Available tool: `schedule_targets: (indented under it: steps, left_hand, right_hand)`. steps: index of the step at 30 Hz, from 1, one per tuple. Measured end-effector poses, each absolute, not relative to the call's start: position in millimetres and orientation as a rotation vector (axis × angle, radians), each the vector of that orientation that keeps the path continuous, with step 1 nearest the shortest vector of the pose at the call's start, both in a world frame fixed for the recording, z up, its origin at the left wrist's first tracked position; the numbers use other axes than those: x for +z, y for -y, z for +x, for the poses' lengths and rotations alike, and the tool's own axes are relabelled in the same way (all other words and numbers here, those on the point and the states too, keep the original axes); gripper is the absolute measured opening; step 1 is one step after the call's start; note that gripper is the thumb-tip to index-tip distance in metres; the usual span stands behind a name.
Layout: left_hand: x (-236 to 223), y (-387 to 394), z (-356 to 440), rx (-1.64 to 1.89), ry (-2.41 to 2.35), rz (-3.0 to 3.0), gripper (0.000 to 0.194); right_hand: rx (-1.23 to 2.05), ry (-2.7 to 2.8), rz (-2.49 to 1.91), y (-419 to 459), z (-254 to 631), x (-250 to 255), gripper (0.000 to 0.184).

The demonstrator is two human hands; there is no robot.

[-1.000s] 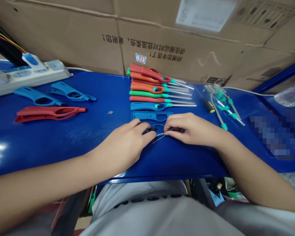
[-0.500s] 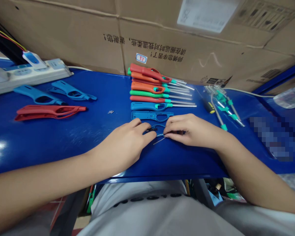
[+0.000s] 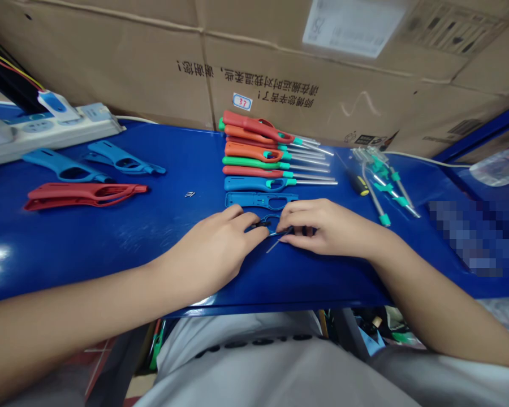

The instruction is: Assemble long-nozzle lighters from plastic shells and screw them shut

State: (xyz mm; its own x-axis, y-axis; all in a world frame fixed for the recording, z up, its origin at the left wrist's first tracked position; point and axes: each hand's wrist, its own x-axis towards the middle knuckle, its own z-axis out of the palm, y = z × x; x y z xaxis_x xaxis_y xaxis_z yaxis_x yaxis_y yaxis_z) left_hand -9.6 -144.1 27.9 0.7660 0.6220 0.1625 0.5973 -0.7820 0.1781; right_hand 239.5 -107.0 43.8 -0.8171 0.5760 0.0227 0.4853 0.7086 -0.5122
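Note:
Between my hands lies a blue lighter shell (image 3: 272, 216) with a black part inside, mostly covered by fingers. My left hand (image 3: 214, 243) is closed on its left end, pressing it to the table. The fingers of my right hand (image 3: 322, 227) are pinched together over the shell's right side on a thin wire (image 3: 273, 246), whose grey end points down and left. Just beyond them rests another blue shell half (image 3: 241, 199), inner side up. Past that, a row of long-nosed gas lighters (image 3: 254, 183) in blue, red, green and orange lies with metal tubes pointing right.
Blue and red casings (image 3: 85, 195) lie at left, with several small screws (image 3: 189, 194) nearer the middle. To the right are a screwdriver (image 3: 359, 185) and bagged metal tubes (image 3: 401, 198). A power strip (image 3: 51, 133) and a cardboard box (image 3: 152, 62) stand along the back.
My right fingers have shifted slightly and opened a little around the wire, whose free end now tilts more steeply. My left hand stays in place on the shell.

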Motion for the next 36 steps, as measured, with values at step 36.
schedule_targets:
  steps: [36]
  left_hand:
    - [28.8,145.4,-8.6,0.184,-1.022,2.907,0.043]
  right_hand:
    - [-0.225,2.226,-1.945,71.5,293.1,67.2,0.023]
